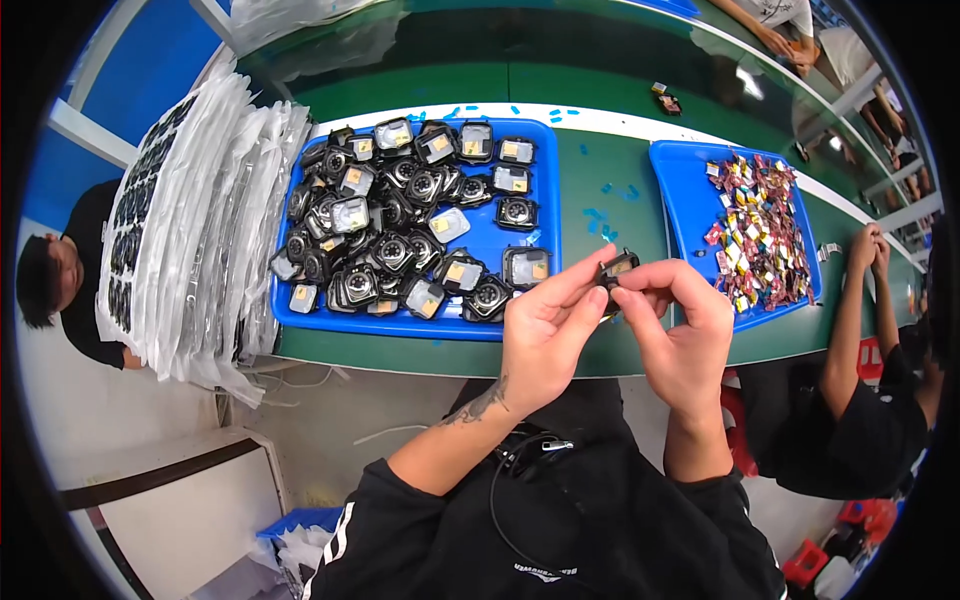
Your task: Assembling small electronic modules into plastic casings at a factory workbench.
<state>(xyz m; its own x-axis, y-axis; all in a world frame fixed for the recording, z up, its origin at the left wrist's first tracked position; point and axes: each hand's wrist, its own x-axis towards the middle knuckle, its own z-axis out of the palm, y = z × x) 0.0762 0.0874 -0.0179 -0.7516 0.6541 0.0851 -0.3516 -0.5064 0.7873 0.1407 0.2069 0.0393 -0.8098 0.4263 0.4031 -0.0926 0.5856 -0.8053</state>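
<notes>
Above the front edge of the green table, my left hand [545, 330] and my right hand [685, 335] meet around a small black watch case [620, 266]. My left fingers and thumb grip it from the left. The right thumb and bent forefinger pinch at its right and lower side, partly hiding it. Just left of my left hand lies a blue tray [548, 185] with many black smartwatch cases [392, 250], some showing round sensor backs, others pale films with yellowish patches. To the right, a second blue tray [683, 190] bears a heap of small red, yellow and white parts [755, 235].
Bulging white plastic-wrapped sheets [200, 230] stand stacked at the left, beside a person [80, 270]. Small blue film scraps [597, 215] dot the green table [600, 165]. Another person's arms [855, 310] reach in at right. Across the table, a loose dark part [667, 100] lies.
</notes>
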